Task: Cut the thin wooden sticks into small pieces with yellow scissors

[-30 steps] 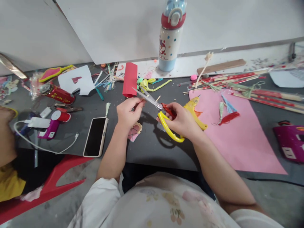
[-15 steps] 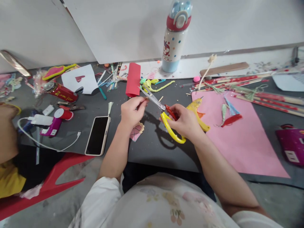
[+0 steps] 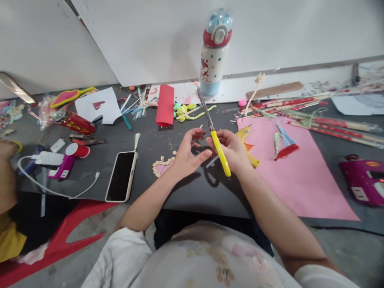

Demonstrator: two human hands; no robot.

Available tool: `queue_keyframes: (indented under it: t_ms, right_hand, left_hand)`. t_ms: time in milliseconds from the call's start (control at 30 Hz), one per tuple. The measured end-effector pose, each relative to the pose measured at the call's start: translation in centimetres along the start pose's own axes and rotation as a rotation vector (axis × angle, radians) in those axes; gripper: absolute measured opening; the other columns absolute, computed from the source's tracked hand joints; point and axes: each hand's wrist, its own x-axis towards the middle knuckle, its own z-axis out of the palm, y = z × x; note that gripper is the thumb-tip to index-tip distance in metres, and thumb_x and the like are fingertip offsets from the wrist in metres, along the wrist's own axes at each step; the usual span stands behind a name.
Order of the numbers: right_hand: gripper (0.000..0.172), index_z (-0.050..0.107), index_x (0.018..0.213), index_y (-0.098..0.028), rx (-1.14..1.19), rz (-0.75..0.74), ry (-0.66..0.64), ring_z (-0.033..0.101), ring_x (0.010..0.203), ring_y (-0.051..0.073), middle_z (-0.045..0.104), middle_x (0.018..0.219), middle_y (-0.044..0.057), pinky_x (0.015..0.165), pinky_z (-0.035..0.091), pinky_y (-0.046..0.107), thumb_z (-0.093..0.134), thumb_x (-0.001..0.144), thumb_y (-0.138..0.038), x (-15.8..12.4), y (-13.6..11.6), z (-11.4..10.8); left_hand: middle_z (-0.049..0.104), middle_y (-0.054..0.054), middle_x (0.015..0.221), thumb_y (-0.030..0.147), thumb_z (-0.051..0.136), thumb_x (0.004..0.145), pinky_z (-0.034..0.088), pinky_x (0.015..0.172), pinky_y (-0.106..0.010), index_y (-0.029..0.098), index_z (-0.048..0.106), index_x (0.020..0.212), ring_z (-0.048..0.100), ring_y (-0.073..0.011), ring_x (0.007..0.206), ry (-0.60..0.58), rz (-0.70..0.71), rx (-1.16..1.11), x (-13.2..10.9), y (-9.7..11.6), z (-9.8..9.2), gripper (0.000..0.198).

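Note:
My right hand [image 3: 231, 150] is closed around yellow-handled scissors [image 3: 220, 152], whose blades point away from me and look nearly closed. Facing it, my left hand [image 3: 192, 154] has its fingers apart and holds nothing I can see. Left of that wrist lies a pink heart-shaped piece [image 3: 163, 169] edged with small beige bits, its right side covered by my forearm. A yellow glue gun [image 3: 244, 133] with an orange trigger rests beyond my right hand, which hides part of it. Between and below the hands shows a thin translucent strip [image 3: 212, 161].
A tall bottle [image 3: 214, 64] stands at the back beside folded red paper [image 3: 165, 105]. To the left are a phone [image 3: 121, 176], a red can [image 3: 75, 122] and a thread spool [image 3: 78, 151]. Pink paper [image 3: 303, 184] with tassels [image 3: 286, 152] lies right. Another person's arm [image 3: 9, 172] is far left.
My left hand has moved right, away from the scissor tips, and its pinch has opened. The scissors have turned to point farther forward, and more of the heart piece shows.

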Motion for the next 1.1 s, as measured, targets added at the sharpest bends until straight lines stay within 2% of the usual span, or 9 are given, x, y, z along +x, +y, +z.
queue_keyframes:
  t_ms: [100,200,433,633,867,1000,1100]
  right_hand:
    - [0.039,0.051,0.083,-0.02,0.019,-0.043,-0.028,0.06,0.066,0.014,0.062,0.073,0.0,0.06,0.049,0.028,0.072,0.06,-0.044,-0.6,-0.1,0.4]
    - [0.036,0.053,0.087,-0.02,-0.072,-0.104,-0.01,0.058,0.066,0.013,0.061,0.073,-0.001,0.061,0.048,0.027,0.071,0.063,-0.041,-0.9,0.5,0.7]
    - [0.038,0.053,0.098,-0.021,-0.186,-0.263,-0.009,0.058,0.067,0.013,0.063,0.081,0.0,0.064,0.048,0.027,0.069,0.066,-0.033,-1.3,1.5,1.2]
    - [0.037,0.054,0.096,-0.021,-0.218,-0.324,0.0,0.057,0.067,0.013,0.062,0.079,0.0,0.063,0.047,0.027,0.068,0.066,-0.035,-1.2,1.5,1.5]
    - [0.03,0.055,0.098,-0.022,-0.262,-0.272,-0.046,0.061,0.07,0.015,0.066,0.085,0.001,0.065,0.048,0.028,0.063,0.071,-0.033,-1.2,2.0,1.5]
    - [0.029,0.055,0.096,-0.022,-0.281,-0.268,-0.059,0.062,0.07,0.015,0.066,0.087,0.001,0.064,0.047,0.027,0.063,0.071,-0.032,-1.2,2.4,1.7]
    - [0.028,0.055,0.094,-0.021,-0.298,-0.252,-0.065,0.062,0.07,0.016,0.067,0.086,0.002,0.063,0.047,0.027,0.064,0.07,-0.033,-1.0,2.6,1.8]
  left_hand:
    - [0.041,-0.015,0.137,0.064,0.062,0.066,0.043,0.098,-0.038,0.023,0.03,0.131,0.042,-0.0258,0.127,-0.101,-0.065,-0.167,-0.5,-0.2,0.5,0.084]
    - [0.032,-0.013,0.144,0.063,0.065,0.064,0.035,0.108,-0.043,0.025,0.024,0.136,0.034,-0.0278,0.133,-0.122,-0.087,-0.228,-0.9,-0.3,0.8,0.091]
    - [0.022,-0.012,0.148,0.05,0.079,0.053,0.027,0.113,-0.048,0.03,0.011,0.14,0.032,-0.0297,0.134,-0.203,-0.085,-0.392,-1.3,0.0,1.3,0.112]
    - [0.028,-0.015,0.144,0.044,0.08,0.054,0.028,0.112,-0.05,0.03,0.004,0.141,0.036,-0.0305,0.132,-0.197,-0.119,-0.361,-1.4,0.0,1.7,0.116]
    - [0.032,-0.017,0.139,0.059,0.074,0.053,0.042,0.102,-0.046,0.029,0.003,0.14,0.048,-0.0293,0.12,-0.118,-0.146,-0.39,-1.4,-0.1,2.6,0.116]
    - [0.052,-0.011,0.116,0.056,0.074,0.056,0.049,0.089,-0.042,0.029,0.005,0.139,0.058,-0.0237,0.103,-0.091,-0.156,-0.376,-1.5,0.0,2.9,0.111]
    - [0.055,-0.008,0.107,0.052,0.076,0.056,0.051,0.084,-0.038,0.029,0.008,0.137,0.059,-0.021,0.097,-0.067,-0.125,-0.404,-1.5,-0.1,3.0,0.108]
